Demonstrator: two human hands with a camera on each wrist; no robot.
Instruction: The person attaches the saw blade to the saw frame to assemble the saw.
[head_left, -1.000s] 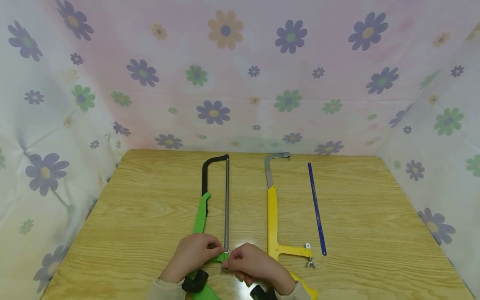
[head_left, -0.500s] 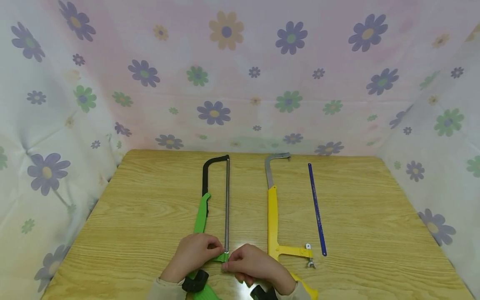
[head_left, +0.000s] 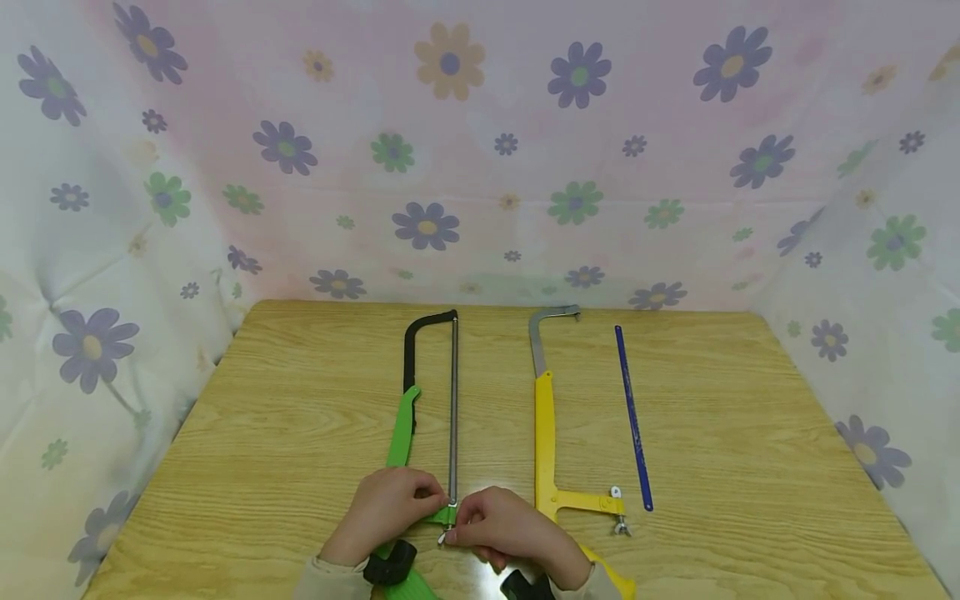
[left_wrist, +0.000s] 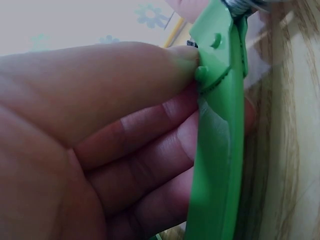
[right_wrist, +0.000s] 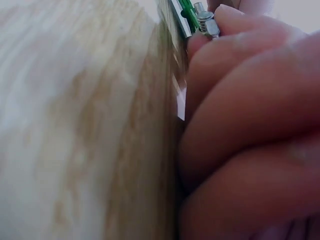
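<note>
Blade fit: thin grey metal blade (head_left: 453,408) spans green-and-black metal hacksaw (head_left: 401,429); prob. done.
Nut: silver metal wing nut (head_left: 442,538), tightening prob. left, amt. can't tell.
Axis: green saw approx. 6–12, nose to 12, blade side 3.
Spot: 9 o'clock of bladeless yellow-and-grey metal hacksaw (head_left: 545,433).
L hand (head_left: 393,502): pinches green frame.
R hand (head_left: 510,525): pinches nut.

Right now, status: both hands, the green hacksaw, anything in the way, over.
Left hand gripping green hacksaw. Right hand pinching its wing nut. Blade spans it. Yellow hacksaw close, partly hidden by right hand.

I see left hand (head_left: 392,505) and right hand (head_left: 507,527) gripping the green saw (head_left: 402,429); right of it, yellow saw (head_left: 545,435), blue blade (head_left: 633,417).
</note>
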